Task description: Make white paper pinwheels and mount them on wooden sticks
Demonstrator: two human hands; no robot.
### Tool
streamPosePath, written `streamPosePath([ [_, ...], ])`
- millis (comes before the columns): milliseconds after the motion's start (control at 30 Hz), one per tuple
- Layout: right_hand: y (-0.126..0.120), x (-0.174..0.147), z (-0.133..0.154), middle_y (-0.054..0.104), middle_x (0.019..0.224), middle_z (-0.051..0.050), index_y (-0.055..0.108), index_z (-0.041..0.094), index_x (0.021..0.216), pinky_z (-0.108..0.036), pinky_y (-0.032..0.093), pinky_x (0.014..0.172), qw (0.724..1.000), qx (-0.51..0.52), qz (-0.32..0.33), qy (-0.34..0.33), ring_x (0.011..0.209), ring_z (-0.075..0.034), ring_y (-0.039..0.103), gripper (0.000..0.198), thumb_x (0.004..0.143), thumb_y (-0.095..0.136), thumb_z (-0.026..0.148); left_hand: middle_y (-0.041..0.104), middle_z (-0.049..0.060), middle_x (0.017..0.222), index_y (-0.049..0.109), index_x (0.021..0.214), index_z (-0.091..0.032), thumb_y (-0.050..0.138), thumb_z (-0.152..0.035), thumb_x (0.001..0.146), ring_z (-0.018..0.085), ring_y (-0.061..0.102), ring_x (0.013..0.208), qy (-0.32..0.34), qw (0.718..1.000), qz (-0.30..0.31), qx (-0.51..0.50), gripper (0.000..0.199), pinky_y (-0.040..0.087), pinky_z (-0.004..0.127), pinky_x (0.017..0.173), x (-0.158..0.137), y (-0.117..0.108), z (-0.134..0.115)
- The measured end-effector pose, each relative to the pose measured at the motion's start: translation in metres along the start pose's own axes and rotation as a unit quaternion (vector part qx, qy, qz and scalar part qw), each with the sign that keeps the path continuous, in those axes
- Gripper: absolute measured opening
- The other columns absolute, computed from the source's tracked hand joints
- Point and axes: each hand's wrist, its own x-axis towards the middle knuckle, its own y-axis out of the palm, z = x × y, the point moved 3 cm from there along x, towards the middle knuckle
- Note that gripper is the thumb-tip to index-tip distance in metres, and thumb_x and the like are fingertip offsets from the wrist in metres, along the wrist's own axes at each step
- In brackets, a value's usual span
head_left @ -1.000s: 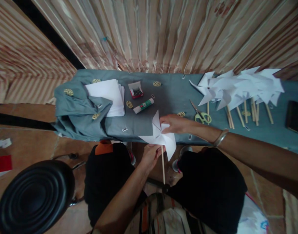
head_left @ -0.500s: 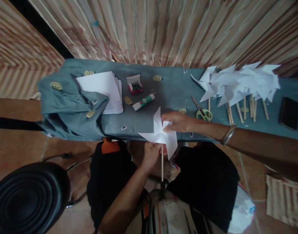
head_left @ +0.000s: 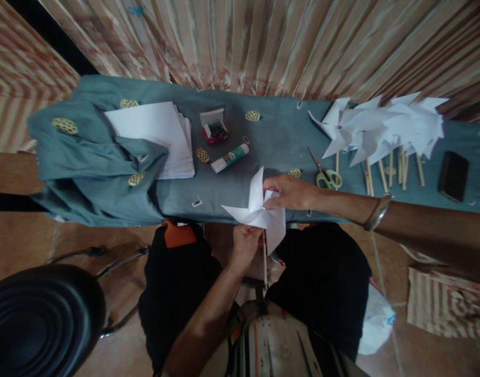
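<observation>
A white paper pinwheel is held at the near edge of the cloth-covered table, its wooden stick pointing down toward my lap. My left hand is closed below the blades, around the top of the stick; some of its fingers are hidden behind the paper. With bent fingers, my right hand grips the pinwheel's right-hand blade close to the centre. A small shiny spot, like a pin head, shows at the middle of the blades.
On the grey-green tablecloth lie a stack of white paper, an open box of small dark pins, a glue stick and scissors. Several finished pinwheels and a dark phone are at right. A black stool stands at left.
The camera view has shifted slightly, moving the table's left part further left and up. Both hands keep hold of the pinwheel, whose blades look slightly turned.
</observation>
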Motion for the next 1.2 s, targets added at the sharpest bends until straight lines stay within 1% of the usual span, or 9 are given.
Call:
streamPosePath([
  [167, -0.0009, -0.0007, 0.0027, 0.071, 0.077, -0.001, 0.074, 0.018, 0.088, -0.025, 0.043, 0.064, 0.999, -0.031, -0.012, 0.022, 0.074, -0.018, 0.065, 0.019, 0.069, 0.073, 0.019, 0.062, 0.0, 0.051, 0.066, 0.051, -0.017, 0.071, -0.023, 0.06, 0.014, 0.055, 0.046, -0.007, 1.0, 0.008, -0.012, 0.012, 0.044, 0.026, 0.049, 0.002, -0.0015, 0.0055],
  [267, -0.0014, -0.0013, 0.0058, 0.07, 0.078, -0.002, 0.075, 0.018, 0.089, -0.026, 0.043, 0.064, 0.998, -0.054, -0.02, 0.037, 0.074, -0.019, 0.065, 0.021, 0.069, 0.074, 0.02, 0.062, 0.0, 0.049, 0.065, 0.05, -0.017, 0.07, -0.024, 0.06, 0.014, 0.054, 0.045, 0.004, 1.0, 0.012, -0.003, 0.013, 0.043, 0.025, 0.049, 0.0037, -0.0033, 0.0083],
  [400, -0.0011, -0.0014, 0.009, 0.071, 0.079, -0.003, 0.076, 0.018, 0.091, -0.027, 0.044, 0.065, 0.996, -0.067, -0.02, 0.051, 0.075, -0.019, 0.065, 0.023, 0.069, 0.075, 0.02, 0.064, 0.0, 0.052, 0.065, 0.05, -0.017, 0.069, -0.022, 0.059, 0.014, 0.057, 0.05, 0.017, 1.0, 0.016, -0.006, 0.012, 0.047, 0.026, 0.054, 0.004, -0.0026, 0.0075],
  [567, -0.0003, 0.0009, 0.0066, 0.073, 0.085, -0.005, 0.077, 0.017, 0.093, -0.029, 0.047, 0.069, 0.994, -0.067, -0.03, 0.079, 0.081, -0.023, 0.067, 0.028, 0.066, 0.078, 0.021, 0.066, 0.001, 0.054, 0.065, 0.052, -0.017, 0.068, -0.019, 0.061, 0.02, 0.066, 0.059, -0.019, 1.0, 0.004, -0.017, 0.01, 0.052, 0.029, 0.06, 0.0018, 0.001, 0.0054],
  [700, 0.0011, 0.0025, 0.0056, 0.073, 0.085, -0.005, 0.075, 0.018, 0.09, -0.03, 0.048, 0.07, 0.994, -0.052, -0.04, 0.086, 0.084, -0.023, 0.067, 0.026, 0.065, 0.078, 0.021, 0.066, 0.001, 0.054, 0.065, 0.054, -0.016, 0.072, -0.022, 0.06, 0.022, 0.069, 0.063, -0.033, 0.999, 0.007, -0.028, 0.01, 0.053, 0.029, 0.059, 0.0016, 0.0013, 0.0069],
  [867, 0.0025, 0.0013, 0.0071, 0.071, 0.082, -0.005, 0.074, 0.016, 0.088, -0.029, 0.047, 0.067, 0.992, -0.032, -0.04, 0.116, 0.081, -0.022, 0.067, 0.022, 0.066, 0.077, 0.018, 0.065, 0.001, 0.053, 0.066, 0.055, -0.016, 0.078, -0.027, 0.054, 0.021, 0.068, 0.061, -0.03, 0.998, 0.025, -0.048, 0.017, 0.051, 0.028, 0.056, 0.0024, 0.0024, 0.0093],
  [967, 0.0026, -0.0008, 0.0075, 0.07, 0.078, -0.003, 0.072, 0.018, 0.086, -0.028, 0.047, 0.066, 0.994, -0.025, -0.042, 0.098, 0.078, -0.02, 0.066, 0.02, 0.066, 0.076, 0.018, 0.064, 0.001, 0.052, 0.065, 0.053, -0.015, 0.08, -0.029, 0.051, 0.019, 0.066, 0.057, -0.027, 0.998, 0.019, -0.053, 0.02, 0.05, 0.028, 0.055, 0.002, 0.003, 0.0085],
  [1100, 0.0032, -0.0051, 0.0059, 0.07, 0.078, -0.002, 0.07, 0.019, 0.085, -0.028, 0.047, 0.068, 0.997, -0.017, -0.045, 0.065, 0.077, -0.019, 0.065, 0.016, 0.069, 0.073, 0.017, 0.061, -0.001, 0.048, 0.063, 0.05, -0.015, 0.077, -0.028, 0.051, 0.013, 0.055, 0.044, -0.031, 0.998, -0.013, -0.045, 0.018, 0.046, 0.026, 0.049, 0.0016, 0.0017, 0.0061],
  [1200, 0.0044, -0.0066, 0.0029, 0.071, 0.08, -0.003, 0.069, 0.019, 0.084, -0.029, 0.049, 0.07, 0.997, 0.006, -0.049, 0.055, 0.079, -0.02, 0.066, 0.015, 0.07, 0.073, 0.015, 0.062, 0.0, 0.048, 0.064, 0.05, -0.015, 0.082, -0.031, 0.046, 0.013, 0.055, 0.043, -0.038, 0.998, -0.002, -0.054, 0.024, 0.045, 0.026, 0.047, 0.0003, 0.0028, 0.004],
])
